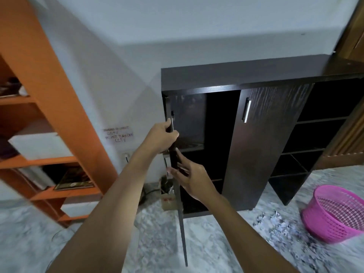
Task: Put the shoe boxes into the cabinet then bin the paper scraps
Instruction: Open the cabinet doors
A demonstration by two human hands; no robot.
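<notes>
A dark brown cabinet [226, 75] stands against the wall. Its left door [182, 213] is swung out towards me and seen edge-on. My left hand [162, 137] is closed around the door's edge at the metal handle. My right hand [192, 180] rests with spread fingers against the inner face of that door, lower down. The left compartment behind it looks dark, with shelves. The cabinet's right door [262, 144] is closed. Paper scraps [275, 223] lie on the floor beside a pink basket [334, 217]. No shoe box is clearly in view.
An orange shelf unit [49, 115] with a white box [39, 144] and other items stands at the left. Open dark shelves [315, 138] adjoin the cabinet on the right. A wall socket with cables sits low between shelf and cabinet. The floor is grey marble.
</notes>
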